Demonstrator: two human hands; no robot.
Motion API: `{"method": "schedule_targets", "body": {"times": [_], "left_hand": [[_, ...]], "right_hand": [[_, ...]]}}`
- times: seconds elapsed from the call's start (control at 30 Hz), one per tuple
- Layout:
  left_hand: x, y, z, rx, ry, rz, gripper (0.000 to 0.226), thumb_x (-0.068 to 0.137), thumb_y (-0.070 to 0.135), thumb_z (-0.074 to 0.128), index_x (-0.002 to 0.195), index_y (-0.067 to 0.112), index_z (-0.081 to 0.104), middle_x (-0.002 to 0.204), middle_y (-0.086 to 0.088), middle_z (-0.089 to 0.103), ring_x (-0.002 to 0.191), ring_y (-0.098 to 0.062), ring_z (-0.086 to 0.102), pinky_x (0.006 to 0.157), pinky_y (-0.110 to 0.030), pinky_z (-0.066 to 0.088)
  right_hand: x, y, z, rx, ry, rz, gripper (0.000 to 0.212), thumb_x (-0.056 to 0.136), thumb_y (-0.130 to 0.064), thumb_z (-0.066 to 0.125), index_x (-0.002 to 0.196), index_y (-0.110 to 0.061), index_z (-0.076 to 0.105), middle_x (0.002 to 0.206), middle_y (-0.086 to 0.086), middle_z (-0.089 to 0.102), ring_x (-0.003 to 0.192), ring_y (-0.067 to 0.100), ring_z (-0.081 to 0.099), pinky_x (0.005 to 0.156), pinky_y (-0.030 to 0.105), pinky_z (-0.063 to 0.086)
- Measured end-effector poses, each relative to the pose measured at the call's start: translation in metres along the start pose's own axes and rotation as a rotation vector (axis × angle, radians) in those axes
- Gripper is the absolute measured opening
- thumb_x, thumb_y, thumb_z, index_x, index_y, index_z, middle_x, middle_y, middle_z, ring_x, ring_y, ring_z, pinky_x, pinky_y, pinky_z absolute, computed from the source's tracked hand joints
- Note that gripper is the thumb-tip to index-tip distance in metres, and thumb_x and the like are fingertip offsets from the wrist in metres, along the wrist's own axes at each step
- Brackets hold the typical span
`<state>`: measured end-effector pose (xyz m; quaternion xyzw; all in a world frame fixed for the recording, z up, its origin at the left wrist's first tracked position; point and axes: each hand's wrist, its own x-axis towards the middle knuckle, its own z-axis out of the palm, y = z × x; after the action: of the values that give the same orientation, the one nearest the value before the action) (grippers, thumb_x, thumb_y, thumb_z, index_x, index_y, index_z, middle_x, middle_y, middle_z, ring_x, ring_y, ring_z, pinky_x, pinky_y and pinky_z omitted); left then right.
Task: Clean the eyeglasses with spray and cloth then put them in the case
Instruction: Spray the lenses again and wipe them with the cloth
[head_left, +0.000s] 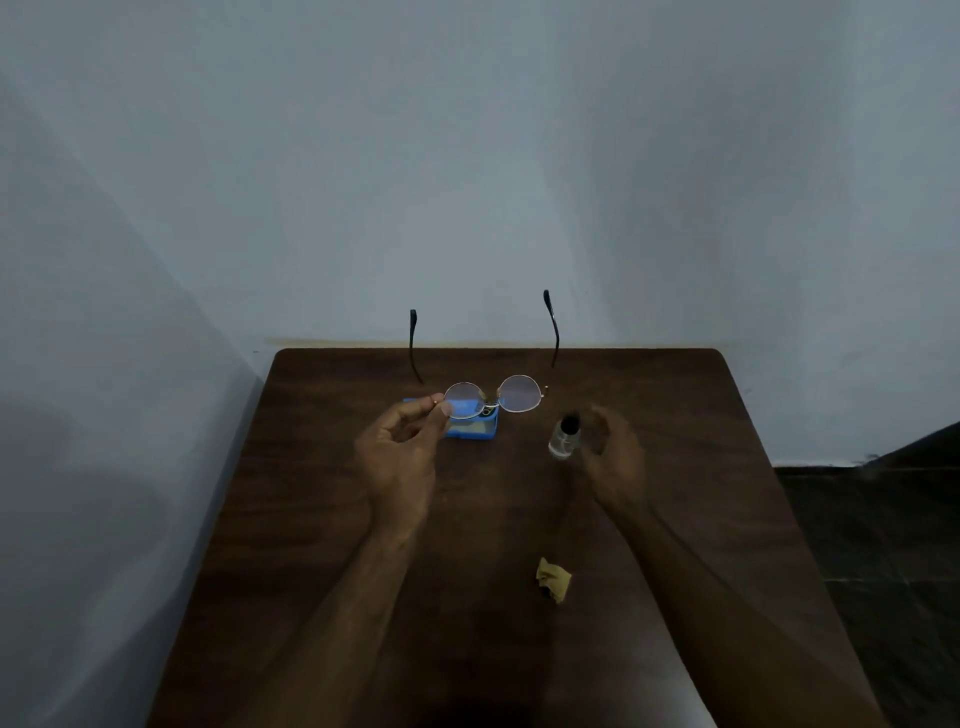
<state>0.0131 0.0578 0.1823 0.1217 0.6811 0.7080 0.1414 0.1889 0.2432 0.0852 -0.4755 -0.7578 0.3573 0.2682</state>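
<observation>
My left hand (400, 447) pinches the round thin-rimmed eyeglasses (517, 395) at the outer rim of the left lens. It holds them above the table with the temples open and pointing away from me. Under them a blue case (475, 428) lies on the dark wooden table (467, 519). A small clear spray bottle (562, 439) with a black cap is just right of the glasses. My right hand (613, 449) is blurred right beside the bottle, fingers loosely curved toward it with a narrow gap. A crumpled yellow cloth (553, 578) lies nearer to me.
The table stands against a pale wall at the back and left. Its right edge drops to a dark floor (883, 519).
</observation>
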Motion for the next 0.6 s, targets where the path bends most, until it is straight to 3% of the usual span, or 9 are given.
{"method": "schedule_targets", "body": {"times": [0.13, 0.2, 0.3, 0.4, 0.53, 0.6], "left_hand": [[-0.002, 0.0, 0.004, 0.036, 0.015, 0.023, 0.019, 0.089, 0.001, 0.079, 0.107, -0.002, 0.078, 0.099, -0.006, 0.08, 0.092, -0.008, 0.078, 0.085, -0.029, 0.064], [-0.002, 0.0, 0.006, 0.043, 0.019, 0.032, 0.019, 0.088, 0.0, 0.079, 0.107, -0.003, 0.078, 0.099, -0.006, 0.08, 0.091, -0.007, 0.078, 0.083, -0.028, 0.064], [-0.002, 0.001, 0.009, 0.046, 0.017, 0.036, 0.019, 0.088, 0.0, 0.079, 0.106, -0.003, 0.078, 0.098, -0.005, 0.08, 0.091, -0.007, 0.078, 0.081, -0.026, 0.064], [-0.003, 0.002, 0.013, 0.044, 0.014, 0.029, 0.018, 0.088, 0.0, 0.079, 0.106, -0.004, 0.078, 0.095, -0.003, 0.08, 0.087, -0.005, 0.077, 0.081, -0.026, 0.064], [-0.001, 0.003, 0.016, 0.032, 0.016, 0.014, 0.019, 0.088, 0.003, 0.08, 0.106, -0.002, 0.079, 0.093, -0.004, 0.081, 0.086, -0.008, 0.078, 0.079, -0.026, 0.064], [0.0, 0.003, 0.017, 0.026, 0.021, 0.0, 0.019, 0.088, 0.005, 0.081, 0.106, 0.0, 0.079, 0.092, -0.003, 0.082, 0.087, -0.013, 0.079, 0.079, -0.027, 0.064]], "right_hand": [[0.008, 0.018, 0.025, -0.054, -0.11, -0.001, 0.063, 0.088, -0.01, 0.077, 0.145, -0.013, 0.05, 0.148, 0.009, 0.051, 0.135, 0.025, 0.048, 0.105, 0.039, 0.045], [0.016, 0.028, 0.034, -0.061, -0.143, 0.0, 0.068, 0.086, -0.018, 0.08, 0.147, -0.014, 0.048, 0.147, 0.007, 0.052, 0.133, 0.025, 0.051, 0.102, 0.037, 0.046], [0.026, 0.036, 0.043, -0.014, -0.181, 0.063, 0.063, 0.088, -0.022, 0.079, 0.143, -0.013, 0.05, 0.138, 0.008, 0.06, 0.122, 0.028, 0.06, 0.093, 0.032, 0.046], [0.025, 0.03, 0.041, 0.032, -0.203, 0.141, 0.058, 0.095, -0.026, 0.073, 0.146, -0.014, 0.048, 0.134, 0.007, 0.064, 0.119, 0.026, 0.062, 0.094, 0.036, 0.047], [0.006, -0.004, 0.019, 0.33, -0.204, 0.205, 0.037, 0.097, -0.017, 0.066, 0.132, -0.02, 0.055, 0.118, 0.0, 0.068, 0.113, 0.024, 0.065, 0.088, 0.033, 0.049], [-0.011, -0.025, 0.003, 0.489, -0.206, 0.204, 0.036, 0.094, -0.024, 0.063, 0.13, -0.02, 0.059, 0.115, 0.002, 0.071, 0.109, 0.024, 0.068, 0.09, 0.035, 0.054]]}}
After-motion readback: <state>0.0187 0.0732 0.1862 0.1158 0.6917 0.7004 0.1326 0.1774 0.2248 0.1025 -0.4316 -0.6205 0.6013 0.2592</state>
